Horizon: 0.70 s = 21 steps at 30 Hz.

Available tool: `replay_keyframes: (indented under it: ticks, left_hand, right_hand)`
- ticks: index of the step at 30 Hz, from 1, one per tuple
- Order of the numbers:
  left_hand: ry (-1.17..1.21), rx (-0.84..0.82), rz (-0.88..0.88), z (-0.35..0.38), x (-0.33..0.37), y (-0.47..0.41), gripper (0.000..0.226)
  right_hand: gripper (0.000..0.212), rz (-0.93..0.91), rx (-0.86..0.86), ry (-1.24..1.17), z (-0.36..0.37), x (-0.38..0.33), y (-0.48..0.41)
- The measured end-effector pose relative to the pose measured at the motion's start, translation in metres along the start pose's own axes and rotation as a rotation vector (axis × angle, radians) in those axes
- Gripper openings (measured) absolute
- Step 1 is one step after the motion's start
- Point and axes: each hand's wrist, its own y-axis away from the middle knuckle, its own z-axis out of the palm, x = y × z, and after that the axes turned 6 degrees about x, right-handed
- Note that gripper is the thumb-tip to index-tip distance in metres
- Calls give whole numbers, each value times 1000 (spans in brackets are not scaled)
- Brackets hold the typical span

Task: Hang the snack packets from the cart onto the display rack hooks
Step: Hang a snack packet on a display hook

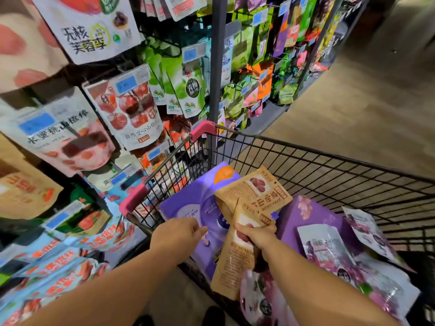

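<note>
Right grip point(256, 236) is clenched on the upper part of a brown packet point(231, 262), held over the near end of the cart point(306, 149) with its lower end hanging down. The left grip point(176, 234) is hovering just beside it, fingers loosely curled, nothing seen held. A second brown packet point(254, 191) is lying on the purple packets point(188, 203) in the cart.

Step judged: pick-up from the cart, hanging not yet begun. Next, the packet needs to be raised to the rack point(217, 67) on the left, turned upright, and its top hole threaded onto a hook. The hole can't be made out, so re-gripping with the left may be needed.
</note>
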Motion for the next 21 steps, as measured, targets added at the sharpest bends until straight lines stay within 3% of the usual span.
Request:
replay_keyframes:
  ticks: [2,8,11,13,17,21]
  left_hand:
    - [6,-11,-6,0,-1,-1,42]
    - [-1,-31,-22,-2,0,-1,39]
    - [-12,-47,-25,-1,0,-2,39]
    - [-22,-43,-17,0,-1,-3,43]
    - [-44,-67,-1,0,0,-3,43]
    - [-32,-61,-14,-2,0,-2,51]
  right_hand:
    - [89,39,-26,-12,-5,-2,8]
    - [107,-5,-9,62,-7,6,7]
    - [57,-141,-17,111,-5,11,9]
    - [35,-154,-80,-30,-6,11,11]
    - [19,-102,-251,-235,-11,8,10]
    - [27,-128,-327,-291,-11,0,7]
